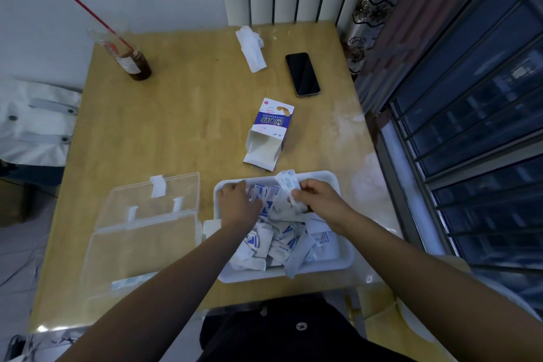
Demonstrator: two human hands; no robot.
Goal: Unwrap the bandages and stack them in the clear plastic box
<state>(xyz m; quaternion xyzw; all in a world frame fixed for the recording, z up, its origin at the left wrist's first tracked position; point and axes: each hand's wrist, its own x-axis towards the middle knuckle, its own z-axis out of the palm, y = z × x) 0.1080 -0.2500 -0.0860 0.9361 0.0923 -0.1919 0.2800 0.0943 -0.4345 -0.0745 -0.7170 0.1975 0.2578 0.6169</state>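
A white tray at the near right of the wooden table holds a heap of several wrapped bandages, white with blue print. Both hands are over the tray's far half. My right hand pinches a crumpled bunch of bandage wrappers lifted above the heap. My left hand reaches into the heap with its fingers curled on bandages; what exactly it grips is hidden. The clear plastic box lies open to the left of the tray, with a bandage or two at its near edge.
An open bandage carton lies just beyond the tray. Farther back are a black phone, a white crumpled paper packet and a plastic cup with a red straw. A window with bars runs along the right.
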